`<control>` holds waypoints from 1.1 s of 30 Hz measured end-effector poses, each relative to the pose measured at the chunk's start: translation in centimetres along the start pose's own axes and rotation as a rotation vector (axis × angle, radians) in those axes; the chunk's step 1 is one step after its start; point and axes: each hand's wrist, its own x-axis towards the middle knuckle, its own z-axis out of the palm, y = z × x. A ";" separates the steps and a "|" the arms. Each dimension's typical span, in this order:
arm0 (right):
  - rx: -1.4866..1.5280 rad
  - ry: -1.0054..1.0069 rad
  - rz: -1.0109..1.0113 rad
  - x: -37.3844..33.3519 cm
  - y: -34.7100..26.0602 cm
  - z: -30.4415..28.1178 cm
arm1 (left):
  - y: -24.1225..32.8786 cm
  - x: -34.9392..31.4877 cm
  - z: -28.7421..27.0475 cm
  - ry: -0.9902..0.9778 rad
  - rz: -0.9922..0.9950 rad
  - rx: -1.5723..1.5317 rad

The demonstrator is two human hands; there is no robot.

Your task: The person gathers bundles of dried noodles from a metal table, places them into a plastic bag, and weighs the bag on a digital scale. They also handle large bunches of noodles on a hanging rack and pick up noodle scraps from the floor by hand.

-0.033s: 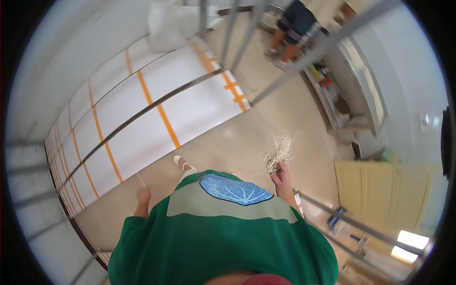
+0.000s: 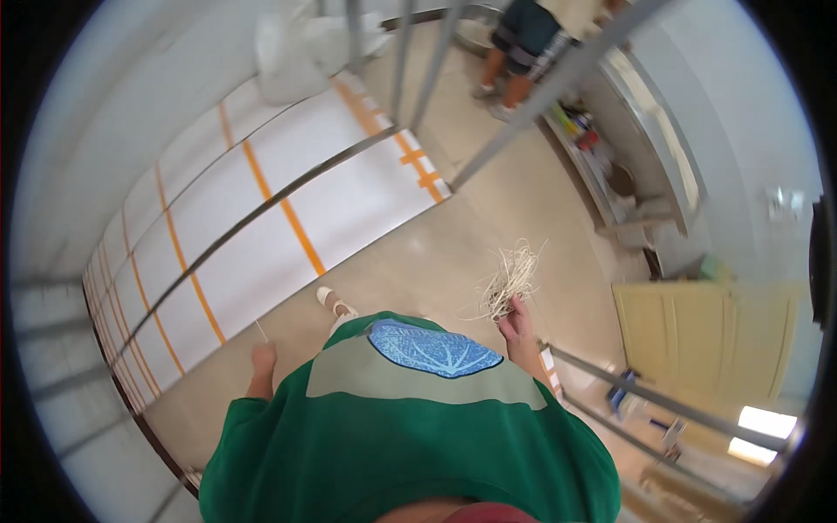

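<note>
Seen from above over a green shirt [image 2: 410,453]: right hand [image 2: 516,324] clenched around a tangled bundle of pale straw-like fibres [image 2: 510,277], left hand [image 2: 261,359] pinching a single thin strand [image 2: 261,330], above the beige floor [image 2: 453,253] beside white orange-striped panels [image 2: 261,209], another person's legs [image 2: 510,61] far beyond.

Straw bundle [image 2: 510,281]: dry, wiry fibres. Floor [image 2: 488,218]: smooth matt beige. Poles [image 2: 532,100]: brushed grey metal. Shirt [image 2: 410,444]: green cloth.
</note>
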 end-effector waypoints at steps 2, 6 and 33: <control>0.051 0.035 -0.078 -3.2 -0.9 -2.3 | 4.3 4.8 -3.6 -0.011 0.017 -0.084; 0.065 0.221 -0.211 -6.7 -1.9 -5.8 | 13.5 7.5 -7.6 0.047 -0.062 -0.217; 0.353 0.227 -0.555 8.3 -26.1 -2.5 | 61.9 23.5 -19.6 -0.190 0.689 -0.152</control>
